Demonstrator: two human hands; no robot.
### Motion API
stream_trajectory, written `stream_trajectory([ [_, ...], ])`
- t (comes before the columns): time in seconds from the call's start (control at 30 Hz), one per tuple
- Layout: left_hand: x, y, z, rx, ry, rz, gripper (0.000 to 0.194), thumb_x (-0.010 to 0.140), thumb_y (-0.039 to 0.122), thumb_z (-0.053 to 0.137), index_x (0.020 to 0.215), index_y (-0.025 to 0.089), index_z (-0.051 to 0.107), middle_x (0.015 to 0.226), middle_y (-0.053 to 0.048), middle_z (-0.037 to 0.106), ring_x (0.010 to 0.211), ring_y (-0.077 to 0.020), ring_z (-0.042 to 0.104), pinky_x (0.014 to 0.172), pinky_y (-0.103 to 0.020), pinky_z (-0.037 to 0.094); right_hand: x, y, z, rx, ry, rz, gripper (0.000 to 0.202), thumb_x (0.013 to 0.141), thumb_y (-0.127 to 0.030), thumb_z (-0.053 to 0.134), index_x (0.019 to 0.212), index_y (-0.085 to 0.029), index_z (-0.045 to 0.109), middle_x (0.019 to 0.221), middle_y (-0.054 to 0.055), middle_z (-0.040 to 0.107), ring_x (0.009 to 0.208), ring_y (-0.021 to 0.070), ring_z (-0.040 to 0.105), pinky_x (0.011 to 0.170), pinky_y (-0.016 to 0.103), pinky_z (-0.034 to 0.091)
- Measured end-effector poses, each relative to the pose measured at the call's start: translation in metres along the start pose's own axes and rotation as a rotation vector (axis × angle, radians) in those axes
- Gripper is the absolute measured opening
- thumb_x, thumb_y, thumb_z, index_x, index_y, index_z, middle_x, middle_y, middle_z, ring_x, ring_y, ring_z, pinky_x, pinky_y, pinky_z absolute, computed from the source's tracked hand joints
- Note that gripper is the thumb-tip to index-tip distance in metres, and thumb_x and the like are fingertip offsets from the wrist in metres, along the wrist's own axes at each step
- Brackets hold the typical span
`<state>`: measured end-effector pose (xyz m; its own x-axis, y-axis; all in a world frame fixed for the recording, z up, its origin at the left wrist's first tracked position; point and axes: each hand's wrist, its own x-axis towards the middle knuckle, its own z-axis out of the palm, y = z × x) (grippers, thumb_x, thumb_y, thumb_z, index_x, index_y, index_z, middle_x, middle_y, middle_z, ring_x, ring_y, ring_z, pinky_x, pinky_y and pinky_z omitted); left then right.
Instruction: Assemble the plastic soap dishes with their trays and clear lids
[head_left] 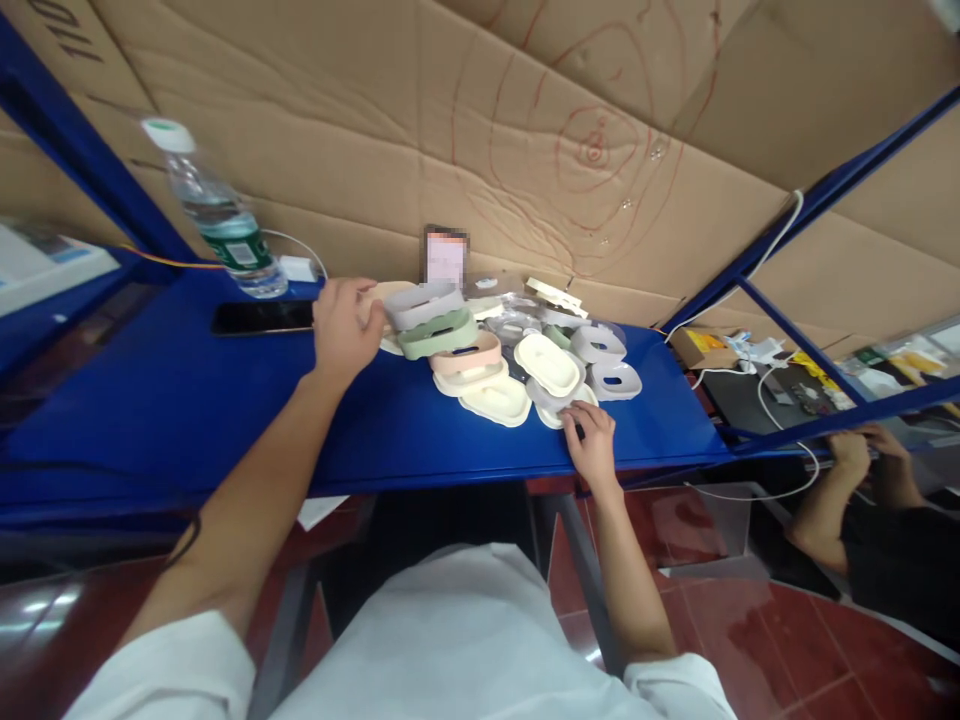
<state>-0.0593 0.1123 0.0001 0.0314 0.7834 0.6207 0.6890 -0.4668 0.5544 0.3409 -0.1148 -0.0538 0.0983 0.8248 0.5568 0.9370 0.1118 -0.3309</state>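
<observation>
A blue tabletop [420, 445] runs across the middle of the frame. At its left stand a clear, green-labelled water bottle [238, 250] and, just beside it, a white block [298, 268]; a black smartphone [264, 318] lies flat below them. Around the centre spreads a heap of oval plastic pieces: a green ring [439, 336], a peach ring [466, 356], cream trays [499, 403] and, toward the right, grey rings [626, 382]
</observation>
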Motion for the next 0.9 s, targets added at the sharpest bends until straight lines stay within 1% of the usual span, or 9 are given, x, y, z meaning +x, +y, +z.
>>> stream_trajectory([
  [0.1, 0.001, 0.011, -0.003, -0.007, 0.005, 0.032, 0.066, 0.099, 0.067, 0.036, 0.12, 0.012, 0.067, 0.142, -0.012, 0.066, 0.144, -0.0307, 0.057, 0.109, -0.06, 0.04, 0.0, -0.004, -0.001, -0.007, 0.004, 0.015, 0.033, 0.112, -0.041, 0.052, 0.111, -0.022, 0.079, 0.124, 0.012, 0.078, 0.119, 0.0277, 0.068, 0.105, 0.045, 0.044],
  [0.23, -0.01, 0.036, -0.017, 0.058, 0.022, 0.132, 0.044, 0.1, 0.054, 0.049, 0.128, 0.025, 0.068, 0.152, -0.012, 0.062, 0.151, -0.037, 0.052, 0.119, -0.067, 0.035, 0.002, -0.006, -0.002, -0.017, 0.004, 0.037, 0.031, 0.112, -0.039, 0.053, 0.112, -0.024, 0.079, 0.126, 0.011, 0.078, 0.12, 0.0272, 0.068, 0.107, 0.045, 0.045],
  [0.33, -0.05, 0.066, -0.028, -0.034, -0.122, 0.239, 0.035, 0.104, 0.043, 0.05, 0.127, 0.025, 0.068, 0.143, -0.01, 0.07, 0.142, -0.035, 0.06, 0.12, -0.063, 0.042, 0.002, -0.005, -0.003, -0.017, -0.005, 0.051, 0.031, 0.112, -0.039, 0.052, 0.112, -0.023, 0.078, 0.127, 0.011, 0.077, 0.121, 0.0276, 0.068, 0.107, 0.046, 0.045],
  [0.4, -0.087, 0.088, -0.029, -0.082, -0.244, 0.277, 0.029, 0.107, 0.04, 0.049, 0.125, 0.031, 0.069, 0.13, -0.005, 0.078, 0.125, -0.0272, 0.072, 0.107, -0.049, 0.056, 0.001, -0.005, -0.004, -0.014, -0.017, 0.056, 0.031, 0.112, -0.039, 0.052, 0.113, -0.023, 0.078, 0.127, 0.011, 0.077, 0.122, 0.0279, 0.068, 0.107, 0.046, 0.044],
  [0.47, -0.121, 0.109, -0.021, -0.074, -0.424, 0.328, 0.035, 0.108, 0.039, 0.05, 0.139, 0.032, 0.065, 0.142, -0.005, 0.074, 0.13, -0.0284, 0.07, 0.107, -0.048, 0.055, 0.001, -0.005, -0.004, -0.009, -0.028, 0.058, 0.03, 0.112, -0.038, 0.052, 0.113, -0.023, 0.078, 0.127, 0.011, 0.077, 0.123, 0.0279, 0.067, 0.108, 0.046, 0.043],
  [0.53, -0.143, 0.122, -0.007, -0.016, -0.51, 0.364, 0.045, 0.109, 0.038, 0.049, 0.153, 0.031, 0.057, 0.158, -0.009, 0.063, 0.14, -0.0324, 0.063, 0.113, -0.054, 0.05, 0.001, -0.005, -0.004, -0.004, -0.032, 0.063, 0.029, 0.112, -0.037, 0.053, 0.114, -0.024, 0.078, 0.129, 0.011, 0.076, 0.124, 0.0279, 0.067, 0.109, 0.046, 0.043],
  [0.6, -0.151, 0.128, 0.007, 0.046, -0.527, 0.375, 0.05, 0.108, 0.034, 0.049, 0.158, 0.031, 0.053, 0.164, -0.01, 0.057, 0.145, -0.0365, 0.058, 0.117, -0.06, 0.044, 0.001, -0.005, -0.004, 0.002, -0.031, 0.067, 0.028, 0.112, -0.036, 0.053, 0.114, -0.024, 0.078, 0.129, 0.011, 0.076, 0.123, 0.0278, 0.067, 0.108, 0.046, 0.043],
  [0.7, -0.15, 0.127, 0.022, 0.106, -0.515, 0.381, 0.051, 0.106, 0.027, 0.05, 0.156, 0.032, 0.058, 0.161, -0.01, 0.059, 0.147, -0.04, 0.057, 0.121, -0.068, 0.038, 0.001, -0.005, -0.004, 0.018, -0.026, 0.065, 0.027, 0.111, -0.035, 0.054, 0.112, -0.024, 0.078, 0.128, 0.011, 0.077, 0.123, 0.0277, 0.068, 0.108, 0.046, 0.043],
  [0.9, -0.153, 0.126, 0.019, 0.123, -0.467, 0.39, 0.028, 0.106, 0.026, 0.056, 0.127, 0.031, 0.073, 0.152, -0.008, 0.068, 0.141, -0.0378, 0.062, 0.121, -0.07, 0.036, 0.001, -0.003, -0.003, 0.034, -0.031, 0.028, 0.025, 0.111, -0.033, 0.054, 0.113, -0.024, 0.077, 0.128, 0.011, 0.077, 0.124, 0.028, 0.069, 0.106, 0.046, 0.043],
])
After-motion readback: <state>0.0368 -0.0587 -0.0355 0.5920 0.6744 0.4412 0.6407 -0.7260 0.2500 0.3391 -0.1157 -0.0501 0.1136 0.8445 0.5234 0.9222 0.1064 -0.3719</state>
